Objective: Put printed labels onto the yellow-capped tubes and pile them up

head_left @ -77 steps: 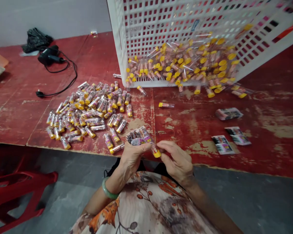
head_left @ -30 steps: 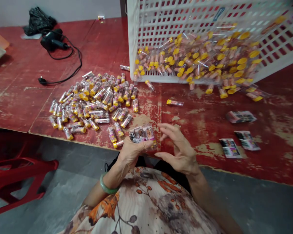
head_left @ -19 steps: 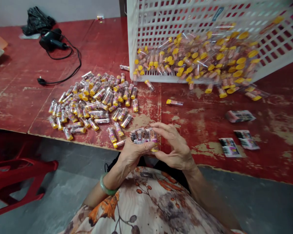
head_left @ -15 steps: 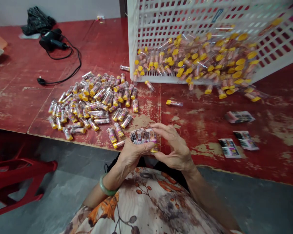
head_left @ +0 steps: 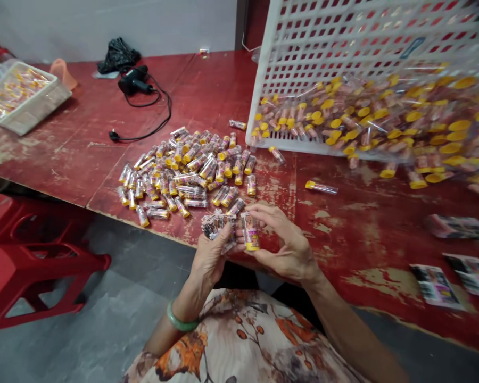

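Observation:
My left hand (head_left: 207, 258), with a green bangle at the wrist, is closed on a fanned bunch of small printed sleeves (head_left: 216, 224), its thumb pressed over them. Between the thumb and fingers of my right hand (head_left: 291, 247) stands a small clear tube (head_left: 250, 233) with a yellow cap at the bottom and a printed sleeve around it. The tube is just right of the bunch, with left fingertips behind it. A pile of sleeved yellow-capped tubes (head_left: 183, 173) lies beyond my left hand. Ahead on the right is a single tube (head_left: 321, 187) without a sleeve.
A white plastic basket (head_left: 259, 111) lies tipped, yellow-capped tubes spilling from it. Stacked printed sleeves (head_left: 459, 227) and flat sleeves (head_left: 437, 287) are at right. A black hot-air blower (head_left: 134, 82) with cord, a black bag (head_left: 118, 55), a white tray (head_left: 30, 114) and red stools (head_left: 8, 276) are leftward.
The view has swung left, bringing the white tray into sight. My right hand has drawn the sleeved tube slightly away from the bunch of sleeves in my left hand.

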A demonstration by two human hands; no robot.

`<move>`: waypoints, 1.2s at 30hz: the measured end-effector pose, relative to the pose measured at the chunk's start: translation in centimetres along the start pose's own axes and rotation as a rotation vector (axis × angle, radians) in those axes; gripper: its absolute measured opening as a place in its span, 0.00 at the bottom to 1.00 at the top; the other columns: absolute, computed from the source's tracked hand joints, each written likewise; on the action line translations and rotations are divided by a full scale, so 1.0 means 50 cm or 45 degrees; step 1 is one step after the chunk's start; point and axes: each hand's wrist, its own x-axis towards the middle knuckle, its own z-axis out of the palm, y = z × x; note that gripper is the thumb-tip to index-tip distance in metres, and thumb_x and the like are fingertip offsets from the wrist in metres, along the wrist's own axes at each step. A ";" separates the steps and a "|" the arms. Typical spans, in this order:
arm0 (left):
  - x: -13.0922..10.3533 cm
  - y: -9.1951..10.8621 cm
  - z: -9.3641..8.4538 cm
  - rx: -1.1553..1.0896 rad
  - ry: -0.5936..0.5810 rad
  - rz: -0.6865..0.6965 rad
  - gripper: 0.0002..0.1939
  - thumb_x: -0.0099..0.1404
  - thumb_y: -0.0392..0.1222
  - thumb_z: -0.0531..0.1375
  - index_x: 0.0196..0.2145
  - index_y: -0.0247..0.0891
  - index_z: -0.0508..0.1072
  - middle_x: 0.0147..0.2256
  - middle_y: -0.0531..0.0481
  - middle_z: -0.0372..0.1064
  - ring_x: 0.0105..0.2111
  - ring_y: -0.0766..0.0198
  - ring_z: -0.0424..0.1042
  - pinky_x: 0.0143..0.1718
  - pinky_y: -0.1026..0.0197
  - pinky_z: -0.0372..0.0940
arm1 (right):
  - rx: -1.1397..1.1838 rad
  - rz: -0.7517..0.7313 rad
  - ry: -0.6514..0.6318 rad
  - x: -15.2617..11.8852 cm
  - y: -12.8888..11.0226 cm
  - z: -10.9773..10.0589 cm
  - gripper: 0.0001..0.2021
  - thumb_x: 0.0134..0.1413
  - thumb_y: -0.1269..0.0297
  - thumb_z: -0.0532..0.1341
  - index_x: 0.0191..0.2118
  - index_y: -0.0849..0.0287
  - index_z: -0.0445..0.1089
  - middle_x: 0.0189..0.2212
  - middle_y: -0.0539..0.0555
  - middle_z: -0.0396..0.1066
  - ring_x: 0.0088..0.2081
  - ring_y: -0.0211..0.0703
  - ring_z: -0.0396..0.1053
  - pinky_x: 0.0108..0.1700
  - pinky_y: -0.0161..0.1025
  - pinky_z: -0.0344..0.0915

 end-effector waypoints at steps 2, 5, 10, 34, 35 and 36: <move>0.000 0.008 -0.008 -0.009 -0.027 0.028 0.17 0.48 0.42 0.70 0.36 0.34 0.76 0.33 0.47 0.76 0.29 0.65 0.73 0.32 0.63 0.69 | -0.036 -0.044 -0.033 0.007 -0.001 0.017 0.29 0.45 0.73 0.60 0.57 0.55 0.61 0.51 0.60 0.68 0.54 0.51 0.66 0.55 0.53 0.62; -0.001 0.009 -0.015 0.028 -0.082 0.039 0.20 0.44 0.36 0.72 0.37 0.34 0.77 0.35 0.47 0.77 0.32 0.64 0.74 0.39 0.62 0.68 | -0.104 -0.093 -0.077 0.004 -0.001 0.035 0.29 0.47 0.73 0.58 0.58 0.57 0.59 0.52 0.62 0.67 0.54 0.51 0.66 0.53 0.51 0.63; 0.000 -0.001 -0.021 0.025 -0.066 0.008 0.21 0.43 0.35 0.72 0.37 0.34 0.78 0.34 0.47 0.76 0.31 0.64 0.73 0.39 0.61 0.66 | -0.173 -0.090 -0.084 -0.012 0.005 0.046 0.28 0.47 0.74 0.57 0.57 0.59 0.60 0.52 0.63 0.67 0.54 0.52 0.66 0.53 0.52 0.63; 0.049 0.037 -0.002 -0.033 0.201 -0.007 0.17 0.52 0.48 0.68 0.34 0.31 0.74 0.29 0.43 0.77 0.28 0.62 0.76 0.31 0.62 0.71 | -0.315 -0.071 -0.091 0.074 0.159 0.025 0.25 0.47 0.69 0.60 0.54 0.60 0.64 0.52 0.63 0.68 0.54 0.51 0.66 0.56 0.53 0.60; 0.049 0.042 -0.003 -0.043 0.182 0.001 0.16 0.53 0.47 0.67 0.34 0.31 0.74 0.30 0.44 0.77 0.28 0.62 0.76 0.31 0.62 0.71 | -0.361 -0.071 -0.144 0.085 0.186 0.031 0.25 0.47 0.69 0.60 0.54 0.61 0.65 0.52 0.63 0.68 0.54 0.52 0.66 0.56 0.54 0.60; 0.048 0.046 -0.004 -0.045 0.152 -0.002 0.15 0.54 0.45 0.67 0.34 0.31 0.74 0.30 0.44 0.77 0.29 0.62 0.76 0.32 0.63 0.71 | -0.389 -0.066 -0.208 0.094 0.210 0.034 0.25 0.46 0.68 0.60 0.54 0.62 0.65 0.52 0.64 0.68 0.55 0.53 0.65 0.56 0.55 0.59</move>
